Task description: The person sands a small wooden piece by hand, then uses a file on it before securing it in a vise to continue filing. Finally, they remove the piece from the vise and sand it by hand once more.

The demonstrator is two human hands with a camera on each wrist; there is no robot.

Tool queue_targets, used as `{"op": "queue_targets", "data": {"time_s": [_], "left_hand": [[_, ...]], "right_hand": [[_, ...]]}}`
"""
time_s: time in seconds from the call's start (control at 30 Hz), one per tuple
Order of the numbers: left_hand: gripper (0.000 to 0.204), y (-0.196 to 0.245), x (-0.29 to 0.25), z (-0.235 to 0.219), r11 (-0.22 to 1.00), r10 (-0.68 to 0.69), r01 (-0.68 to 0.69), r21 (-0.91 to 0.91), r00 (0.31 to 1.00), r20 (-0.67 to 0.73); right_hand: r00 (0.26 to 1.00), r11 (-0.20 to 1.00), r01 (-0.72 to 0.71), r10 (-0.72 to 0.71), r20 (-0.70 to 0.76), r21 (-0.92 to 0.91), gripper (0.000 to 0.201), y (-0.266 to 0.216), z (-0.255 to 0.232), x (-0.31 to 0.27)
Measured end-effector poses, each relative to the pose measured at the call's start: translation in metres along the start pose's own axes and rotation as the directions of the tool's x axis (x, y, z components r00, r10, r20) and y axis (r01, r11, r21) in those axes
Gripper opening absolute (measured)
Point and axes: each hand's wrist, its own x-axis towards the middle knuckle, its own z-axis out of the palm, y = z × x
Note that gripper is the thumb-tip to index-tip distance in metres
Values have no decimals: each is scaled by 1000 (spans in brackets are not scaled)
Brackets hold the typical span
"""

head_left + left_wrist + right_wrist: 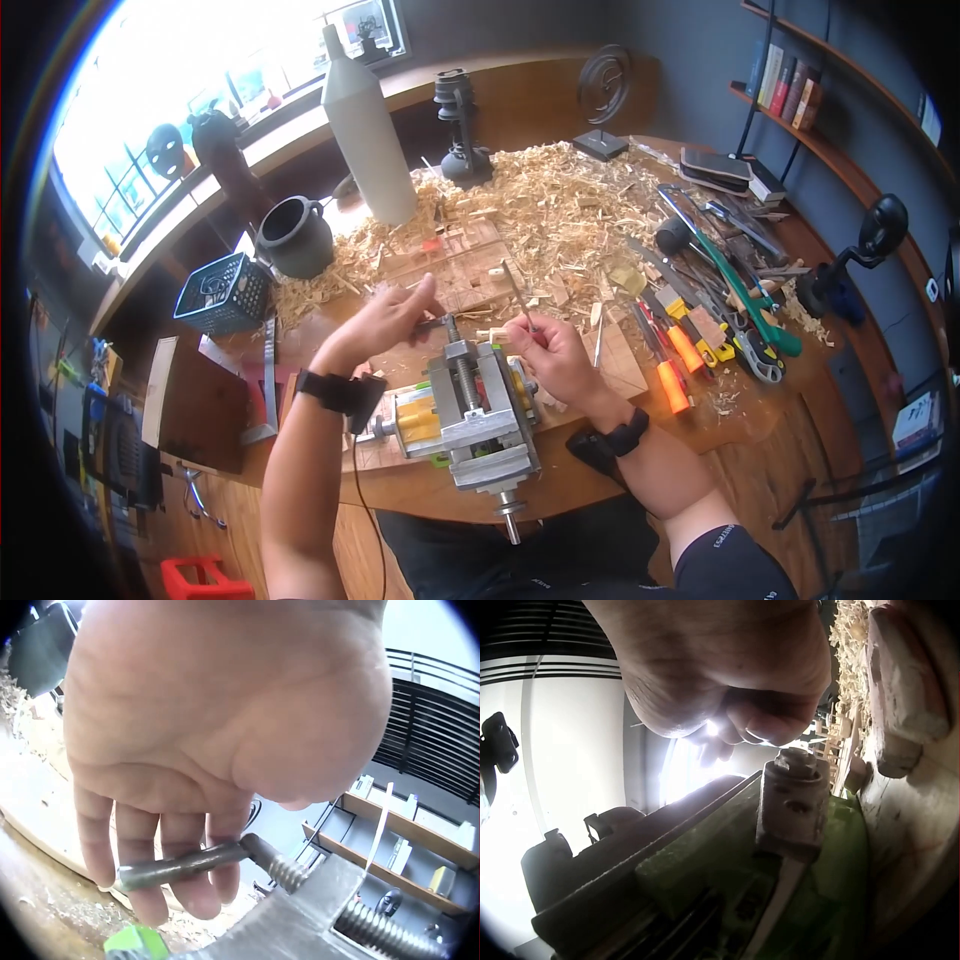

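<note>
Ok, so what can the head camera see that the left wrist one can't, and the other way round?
Only the head view shows the right grip, the orange-handled tools and the red stool. Only the left wrist view shows the left grip from its palm side. Both show the left grip itself, the metal vise and wood shavings.

Bright window [200,80], grey wall [690,75], wooden floor [745,490], bookshelves [830,42]
</note>
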Motion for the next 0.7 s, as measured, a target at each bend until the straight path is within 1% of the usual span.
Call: {"op": "queue_targets", "data": {"time_s": [0.03, 0.07, 0.1, 0.13, 0.17, 0.2, 0.23, 0.3, 0.33, 0.37, 0.43, 0.47, 0.5, 0.57, 0.6, 0.63, 0.7], "left_hand": [[76, 4, -5, -6, 1000, -20, 20, 13, 999, -36], [75, 6, -9, -12, 999, -18, 17, -28, 999, -38], [75, 7, -10, -14, 1000, -12, 12, -25, 999, -29], [74, 6, -12, -14, 975, 16, -27, -221, 999, -51], [74, 4, -13, -15, 911, 36, -66, -408, 996, -79], [75, -5, -7, -17, 868, 91, -90, -489, 996, -22], [75, -2, -6, -13, 867, 93, -91, -489, 995, -19], [76, 9, -5, 2, 845, 130, -153, -512, 988, -82], [75, 15, -5, 7, 880, 109, -124, -458, 992, -59], [75, 16, -5, 11, 878, 114, -127, -462, 992, -56], [72, 18, -4, 19, 969, 130, -127, -211, 992, 0], [71, 27, -8, 20, 984, 73, -63, -169, 996, 53], [71, 25, -6, 21, 983, 75, -64, -169, 995, 63], [70, 16, -3, 18, 998, 44, -38, -56, 993, 105], [71, 8, -2, 20, 994, 74, -71, -83, 996, 42], [71, 6, -2, 16, 994, 73, -69, -81, 996, 48], [74, 3, -4, 5, 981, -24, 41, -192, 996, 90]], "right_hand": [[1000, 1000, 13, -13, -7, -20, 24, 0, 1, 0], [1000, 999, 25, -26, -15, -40, 24, 0, 2, 0], [999, 999, 26, -27, -25, -42, 24, 0, 2, 0], [999, 998, 26, -27, -22, -49, 25, 1, 1, 1], [999, 998, 25, -26, -18, -56, 25, 3, 1, 1], [1000, 997, 26, -27, -6, -67, 27, 5, 0, 2], [1000, 997, 26, -26, -10, -69, 27, 5, 1, 1], [1000, 999, 9, -10, -14, -48, 28, 5, 2, 2], [1000, 999, 8, -9, -16, -54, 28, 5, 2, 2], [1000, 999, 10, -10, -16, -52, 28, 4, 2, 2], [1000, 998, 8, -10, -23, -55, 28, 3, 1, 2], [1000, 997, 15, -16, -20, -72, 28, 2, 1, 2], [1000, 996, 20, -21, -18, -87, 29, 2, 1, 2], [1000, 998, 5, -7, -29, -66, 29, 6, 0, 3], [1000, 998, 2, -3, -25, -61, 30, 6, 1, 3], [1000, 998, 0, -1, -20, -56, 30, 7, 1, 3], [1000, 998, 5, -6, -7, -67, 28, 10, -2, 4]]}}
